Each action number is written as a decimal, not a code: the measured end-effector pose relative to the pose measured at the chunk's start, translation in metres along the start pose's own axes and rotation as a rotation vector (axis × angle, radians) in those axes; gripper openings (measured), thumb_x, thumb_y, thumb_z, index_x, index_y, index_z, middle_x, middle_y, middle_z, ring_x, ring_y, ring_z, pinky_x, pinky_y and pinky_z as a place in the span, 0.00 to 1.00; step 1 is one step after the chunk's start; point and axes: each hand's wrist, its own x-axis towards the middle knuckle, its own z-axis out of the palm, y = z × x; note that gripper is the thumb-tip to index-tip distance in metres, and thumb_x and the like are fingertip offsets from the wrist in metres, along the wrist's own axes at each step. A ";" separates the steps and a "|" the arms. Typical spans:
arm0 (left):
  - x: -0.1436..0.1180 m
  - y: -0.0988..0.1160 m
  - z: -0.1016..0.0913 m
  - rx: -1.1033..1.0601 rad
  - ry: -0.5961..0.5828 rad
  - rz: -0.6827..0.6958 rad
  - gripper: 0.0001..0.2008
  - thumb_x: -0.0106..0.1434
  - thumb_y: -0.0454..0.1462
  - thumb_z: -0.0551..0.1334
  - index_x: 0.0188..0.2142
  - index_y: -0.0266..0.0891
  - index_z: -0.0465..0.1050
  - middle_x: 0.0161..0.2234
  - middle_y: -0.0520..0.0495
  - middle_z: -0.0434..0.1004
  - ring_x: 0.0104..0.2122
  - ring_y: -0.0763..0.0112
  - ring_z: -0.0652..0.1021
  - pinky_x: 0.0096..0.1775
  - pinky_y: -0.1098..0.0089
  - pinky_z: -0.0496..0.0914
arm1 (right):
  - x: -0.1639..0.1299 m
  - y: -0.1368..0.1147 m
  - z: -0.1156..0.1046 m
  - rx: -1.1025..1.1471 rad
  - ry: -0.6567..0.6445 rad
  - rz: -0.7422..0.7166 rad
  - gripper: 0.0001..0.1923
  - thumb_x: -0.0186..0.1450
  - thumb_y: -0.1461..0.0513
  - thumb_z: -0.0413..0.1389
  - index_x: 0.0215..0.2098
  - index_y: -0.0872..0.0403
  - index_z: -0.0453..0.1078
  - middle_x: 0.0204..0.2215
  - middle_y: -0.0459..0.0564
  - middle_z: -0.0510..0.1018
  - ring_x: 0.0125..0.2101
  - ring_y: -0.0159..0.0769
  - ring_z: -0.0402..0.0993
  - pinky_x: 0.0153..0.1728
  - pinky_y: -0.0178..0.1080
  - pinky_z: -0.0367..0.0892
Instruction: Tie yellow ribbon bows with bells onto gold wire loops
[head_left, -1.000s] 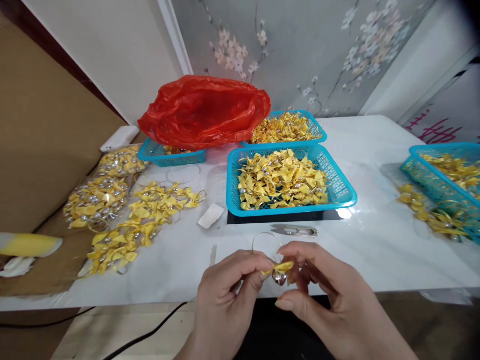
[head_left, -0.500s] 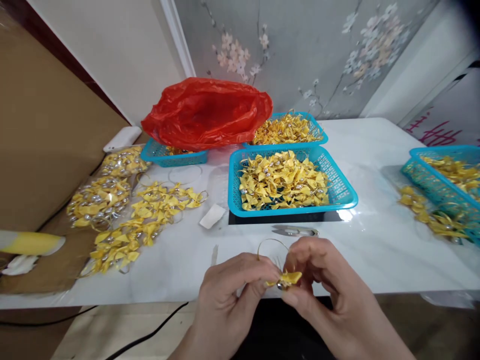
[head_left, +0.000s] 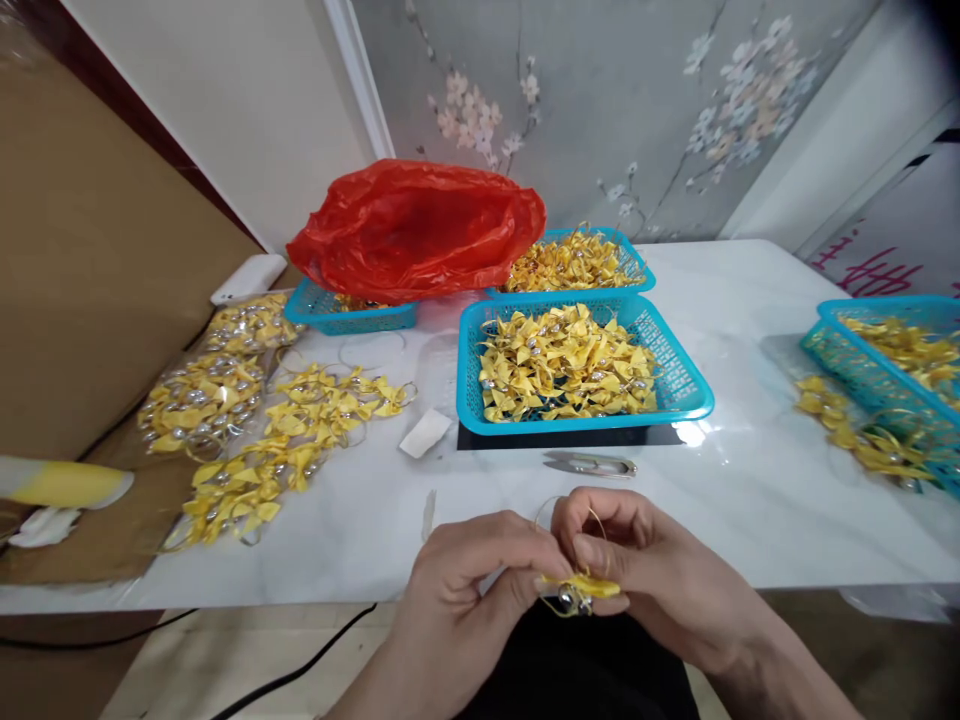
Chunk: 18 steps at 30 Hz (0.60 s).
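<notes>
We pinch a yellow bow (head_left: 583,586) between left hand (head_left: 480,570) and right hand (head_left: 637,565), fingertips clamped together on it at the table's (head_left: 750,500) near edge. Its bead (head_left: 568,600) hangs below; a slack pinch could drop it floorward.

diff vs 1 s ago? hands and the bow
Both hands, left hand and right hand, dropped toward the table edge with the yellow bow, still pinched between them. Its gold ring, earlier standing clear above the fingers, now sits mostly behind them. Baskets, red bag and snips unmoved.
</notes>
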 end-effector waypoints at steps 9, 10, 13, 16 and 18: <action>0.002 0.002 0.005 -0.141 0.005 -0.077 0.09 0.66 0.32 0.63 0.30 0.41 0.80 0.26 0.49 0.81 0.27 0.70 0.78 0.30 0.73 0.72 | 0.009 0.005 -0.004 0.191 0.323 -0.158 0.19 0.55 0.57 0.71 0.24 0.55 0.65 0.22 0.39 0.63 0.20 0.22 0.57 0.19 0.25 0.60; 0.002 0.001 0.005 -0.158 0.018 -0.110 0.08 0.65 0.32 0.64 0.30 0.41 0.80 0.26 0.49 0.81 0.27 0.70 0.78 0.31 0.74 0.72 | 0.008 0.004 -0.006 0.209 0.362 -0.176 0.18 0.55 0.57 0.71 0.25 0.55 0.66 0.24 0.40 0.66 0.22 0.23 0.62 0.20 0.24 0.63; 0.001 -0.001 0.002 -0.230 0.044 -0.224 0.07 0.64 0.32 0.65 0.29 0.41 0.80 0.27 0.51 0.80 0.28 0.73 0.77 0.31 0.76 0.71 | 0.002 -0.002 -0.014 0.254 0.475 -0.236 0.18 0.50 0.59 0.74 0.28 0.55 0.69 0.30 0.43 0.71 0.28 0.23 0.71 0.23 0.20 0.69; -0.001 -0.003 0.002 -0.324 0.067 -0.277 0.06 0.63 0.33 0.67 0.29 0.41 0.80 0.27 0.52 0.80 0.28 0.76 0.77 0.32 0.79 0.72 | -0.005 -0.009 -0.022 0.268 0.571 -0.323 0.21 0.43 0.64 0.76 0.28 0.55 0.70 0.29 0.41 0.71 0.26 0.19 0.70 0.28 0.18 0.72; -0.002 -0.004 0.004 -0.418 0.085 -0.336 0.05 0.63 0.35 0.67 0.30 0.41 0.80 0.28 0.53 0.80 0.27 0.76 0.79 0.32 0.78 0.74 | -0.008 -0.011 -0.025 0.249 0.625 -0.404 0.22 0.41 0.66 0.75 0.29 0.55 0.70 0.29 0.40 0.71 0.23 0.17 0.68 0.30 0.19 0.74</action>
